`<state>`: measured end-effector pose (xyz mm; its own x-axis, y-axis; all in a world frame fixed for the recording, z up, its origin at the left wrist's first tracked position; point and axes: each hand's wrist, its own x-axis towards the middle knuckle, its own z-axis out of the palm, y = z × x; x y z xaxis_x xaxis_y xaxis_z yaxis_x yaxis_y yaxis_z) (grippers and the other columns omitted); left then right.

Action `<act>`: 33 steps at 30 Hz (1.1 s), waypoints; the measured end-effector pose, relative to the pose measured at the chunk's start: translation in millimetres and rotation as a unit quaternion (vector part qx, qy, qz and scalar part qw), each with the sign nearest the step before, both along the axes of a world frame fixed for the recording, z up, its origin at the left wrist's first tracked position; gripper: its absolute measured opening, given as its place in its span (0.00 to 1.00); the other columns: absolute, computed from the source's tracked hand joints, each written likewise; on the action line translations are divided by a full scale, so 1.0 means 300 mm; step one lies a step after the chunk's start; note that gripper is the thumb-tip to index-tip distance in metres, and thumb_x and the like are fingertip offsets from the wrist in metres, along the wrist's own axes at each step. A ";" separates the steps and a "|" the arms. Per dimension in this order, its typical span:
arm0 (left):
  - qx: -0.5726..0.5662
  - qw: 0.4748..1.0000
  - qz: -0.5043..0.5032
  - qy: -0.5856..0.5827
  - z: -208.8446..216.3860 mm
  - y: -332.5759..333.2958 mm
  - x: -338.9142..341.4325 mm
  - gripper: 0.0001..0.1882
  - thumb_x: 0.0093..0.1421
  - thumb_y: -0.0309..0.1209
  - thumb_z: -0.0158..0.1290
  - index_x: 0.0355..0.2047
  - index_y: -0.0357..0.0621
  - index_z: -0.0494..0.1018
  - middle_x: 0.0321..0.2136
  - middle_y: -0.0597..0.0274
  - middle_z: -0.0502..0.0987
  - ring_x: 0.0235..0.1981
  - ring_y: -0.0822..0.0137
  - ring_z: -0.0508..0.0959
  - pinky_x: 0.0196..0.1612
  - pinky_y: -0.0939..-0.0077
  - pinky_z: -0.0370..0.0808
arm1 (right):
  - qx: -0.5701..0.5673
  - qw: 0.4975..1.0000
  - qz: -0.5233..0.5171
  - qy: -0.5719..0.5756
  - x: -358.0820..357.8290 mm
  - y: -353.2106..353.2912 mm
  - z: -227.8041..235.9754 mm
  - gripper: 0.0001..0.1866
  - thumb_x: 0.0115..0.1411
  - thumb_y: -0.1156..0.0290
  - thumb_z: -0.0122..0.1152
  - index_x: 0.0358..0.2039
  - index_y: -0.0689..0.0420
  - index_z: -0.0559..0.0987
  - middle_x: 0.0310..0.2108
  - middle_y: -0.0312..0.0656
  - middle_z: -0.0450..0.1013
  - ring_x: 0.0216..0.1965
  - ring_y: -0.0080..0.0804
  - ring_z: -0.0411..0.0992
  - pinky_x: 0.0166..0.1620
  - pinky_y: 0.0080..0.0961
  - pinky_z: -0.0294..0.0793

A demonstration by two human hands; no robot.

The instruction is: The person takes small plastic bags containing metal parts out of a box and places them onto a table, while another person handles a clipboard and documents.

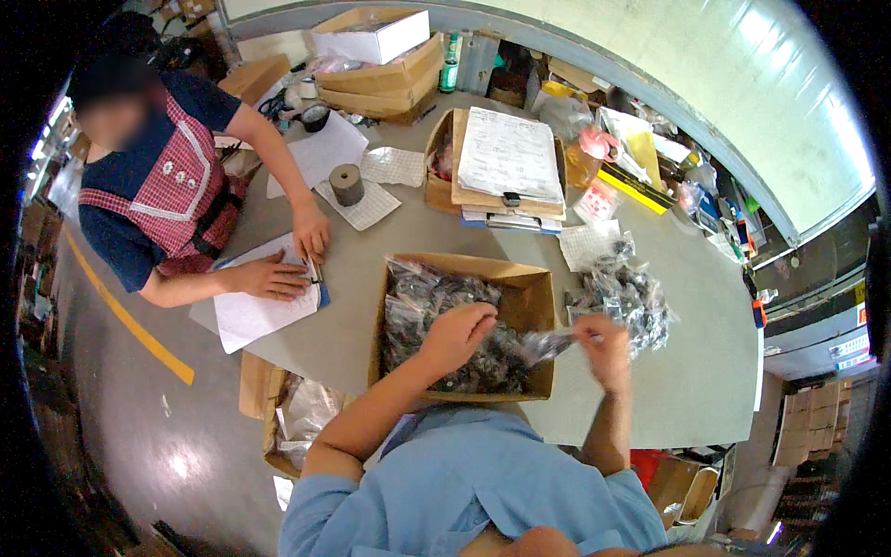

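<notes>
While pinched by the right hand (605,351) in the head view: clear bag (548,345) of dark contents, at the right wall of an open cardboard box (535,302). Left hand (459,339): over the box, fingertips drawn together, any hold impossible to make out. Inside the box: many similar clear bags (441,292). On grey bench (696,390), right of the box: loose heap of bags (636,302). Beyond the box: clipboard (511,199) with papers. Farther left: grey roll (347,186) on white sheet (373,212); co-worker's hands (271,277) on paperwork (255,320).
</notes>
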<state>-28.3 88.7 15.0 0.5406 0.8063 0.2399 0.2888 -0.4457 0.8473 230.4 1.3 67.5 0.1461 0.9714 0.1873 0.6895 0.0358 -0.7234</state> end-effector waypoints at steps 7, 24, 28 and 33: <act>0.129 0.942 -0.197 0.238 -0.134 -0.026 0.048 0.19 0.54 0.36 0.55 0.45 0.44 0.69 0.46 0.51 0.70 0.46 0.50 0.71 0.46 0.59 0.72 | 0.020 0.988 -0.084 -0.129 0.058 -0.002 0.077 0.05 0.50 0.76 0.61 0.28 0.62 0.76 0.29 0.49 0.74 0.29 0.45 0.73 0.32 0.33 0.71; 0.059 0.946 -0.160 0.277 -0.206 -0.053 0.013 0.06 0.49 0.29 0.51 0.25 0.40 0.76 0.32 0.49 0.73 0.38 0.51 0.75 0.40 0.59 0.74 | -0.253 0.895 0.233 -0.284 -0.186 0.212 -0.364 0.08 0.50 0.67 0.59 0.26 0.58 0.78 0.31 0.51 0.74 0.36 0.52 0.72 0.39 0.43 0.71; 0.126 0.926 -0.194 0.299 -0.224 -0.046 -0.002 0.05 0.49 0.27 0.50 0.23 0.42 0.76 0.29 0.51 0.75 0.36 0.52 0.75 0.39 0.60 0.74 | -0.197 0.922 0.205 -0.263 -0.178 0.174 -0.268 0.09 0.49 0.67 0.60 0.26 0.59 0.78 0.29 0.51 0.74 0.33 0.51 0.73 0.37 0.41 0.72; 0.146 0.908 -0.205 0.335 -0.246 -0.046 0.003 0.04 0.48 0.27 0.51 0.25 0.43 0.75 0.29 0.54 0.77 0.35 0.53 0.75 0.38 0.61 0.74 | -0.101 0.991 0.006 -0.086 -0.007 0.049 0.007 0.04 0.47 0.72 0.61 0.23 0.57 0.78 0.27 0.47 0.74 0.33 0.48 0.73 0.37 0.35 0.72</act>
<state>-27.4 74.8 -58.9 0.8845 0.4594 -0.0817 0.4548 -0.8096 0.3711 228.5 16.0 69.7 0.1174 0.9930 0.0102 0.8037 -0.0889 -0.5884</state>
